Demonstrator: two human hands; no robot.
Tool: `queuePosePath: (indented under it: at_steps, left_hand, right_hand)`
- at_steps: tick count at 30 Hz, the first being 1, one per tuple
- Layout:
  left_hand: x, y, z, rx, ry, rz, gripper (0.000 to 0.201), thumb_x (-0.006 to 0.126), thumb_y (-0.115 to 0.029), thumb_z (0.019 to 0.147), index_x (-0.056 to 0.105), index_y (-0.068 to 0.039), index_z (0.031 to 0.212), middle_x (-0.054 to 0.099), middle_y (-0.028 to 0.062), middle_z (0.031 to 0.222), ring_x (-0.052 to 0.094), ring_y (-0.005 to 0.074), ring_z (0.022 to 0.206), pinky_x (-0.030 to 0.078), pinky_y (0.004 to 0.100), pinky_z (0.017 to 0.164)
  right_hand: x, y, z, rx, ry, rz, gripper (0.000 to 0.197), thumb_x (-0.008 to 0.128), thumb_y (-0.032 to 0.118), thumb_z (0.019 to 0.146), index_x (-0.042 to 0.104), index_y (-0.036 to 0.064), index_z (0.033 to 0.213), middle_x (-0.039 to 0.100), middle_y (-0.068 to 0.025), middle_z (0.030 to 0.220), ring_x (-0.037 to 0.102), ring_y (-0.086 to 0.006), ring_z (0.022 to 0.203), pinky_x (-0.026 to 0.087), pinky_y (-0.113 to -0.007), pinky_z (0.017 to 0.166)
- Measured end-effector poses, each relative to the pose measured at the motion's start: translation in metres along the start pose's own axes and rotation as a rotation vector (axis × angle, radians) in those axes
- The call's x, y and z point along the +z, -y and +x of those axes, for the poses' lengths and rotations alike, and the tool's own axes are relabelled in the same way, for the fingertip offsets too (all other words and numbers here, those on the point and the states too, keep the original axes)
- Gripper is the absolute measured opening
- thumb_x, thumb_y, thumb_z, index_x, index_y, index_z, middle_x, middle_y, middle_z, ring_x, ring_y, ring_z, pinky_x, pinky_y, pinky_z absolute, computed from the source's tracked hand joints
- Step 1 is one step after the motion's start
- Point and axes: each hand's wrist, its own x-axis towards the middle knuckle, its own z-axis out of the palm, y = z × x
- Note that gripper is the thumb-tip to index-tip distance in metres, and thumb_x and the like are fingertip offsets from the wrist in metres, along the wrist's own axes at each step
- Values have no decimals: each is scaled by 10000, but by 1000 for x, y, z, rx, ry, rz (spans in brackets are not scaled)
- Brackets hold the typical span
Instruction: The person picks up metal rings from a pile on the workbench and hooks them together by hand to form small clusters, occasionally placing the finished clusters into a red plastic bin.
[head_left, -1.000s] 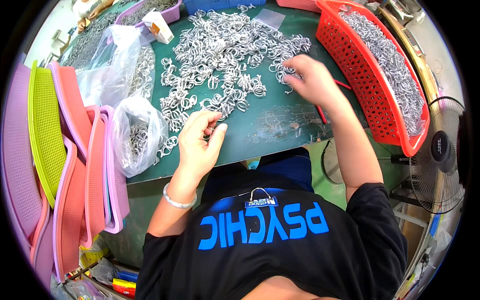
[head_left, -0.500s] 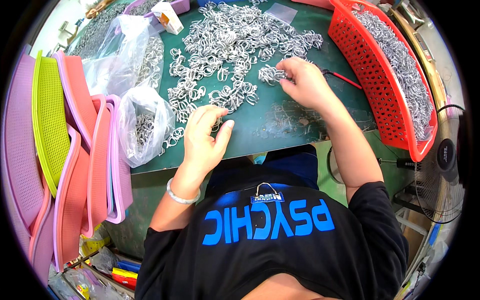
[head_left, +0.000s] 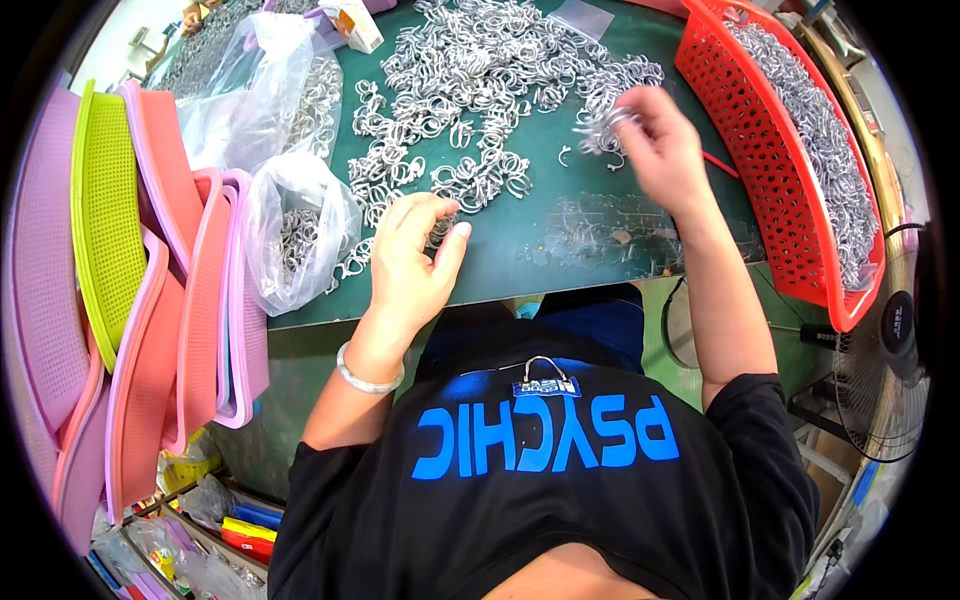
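Note:
Small silvery metal rings with little lugs lie in a large pile [head_left: 470,60] on the green table, with looser clusters trailing toward me. My left hand [head_left: 410,265] is curved at the near edge of these clusters, thumb apart from the fingers, with several rings showing between finger and thumb. Slightly blurred, my right hand [head_left: 660,150] has its fingers closed on a bunch of metal rings [head_left: 600,130] at the right of the pile. A lone small ring piece [head_left: 565,156] lies left of that bunch. The right fingertips are partly hidden.
A red perforated basket [head_left: 740,150] full of rings stands at the right. Clear plastic bags [head_left: 300,240] with rings are at the left, beside stacked pink, purple and green baskets [head_left: 110,220]. A small box [head_left: 352,25] stands at the back; a fan [head_left: 885,360] is far right.
My right hand has moved right and away from me, and the bunch of rings by it has shifted right too. My left hand has stayed nearly still. The whole view has shifted slightly.

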Motion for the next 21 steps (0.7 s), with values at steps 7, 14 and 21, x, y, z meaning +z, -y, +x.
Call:
queuePosePath:
  at_steps: [7, 14, 21]
  left_hand:
    - [-2, -1, -2, -8, 13, -5, 161, 628, -65, 733, 601, -21, 885, 586, 89, 867, 549, 180, 773, 434, 264, 617]
    - [-2, -1, -3, -16, 18, -1, 159, 628, -59, 726, 601, -17, 877, 590, 97, 868, 551, 185, 761, 432, 267, 616]
    - [-2, -12, 5, 7, 42, 7, 192, 638, -61, 715, 598, -24, 899, 586, 92, 901, 541, 182, 750, 430, 270, 633]
  right_hand:
    - [3, 6, -3, 64, -207, -123, 118, 556, 72, 760, 525, 8, 854, 563, -183, 728, 558, -335, 663, 439, -374, 597]
    - [-1, 2, -3, 99, -115, -8, 121, 563, 73, 758, 507, 2, 837, 564, -165, 692, 559, -312, 616, 438, -369, 598]
    - [4, -8, -2, 150, 62, 85, 136, 577, 95, 780, 501, -1, 840, 514, -40, 636, 484, -89, 579, 410, -248, 546]
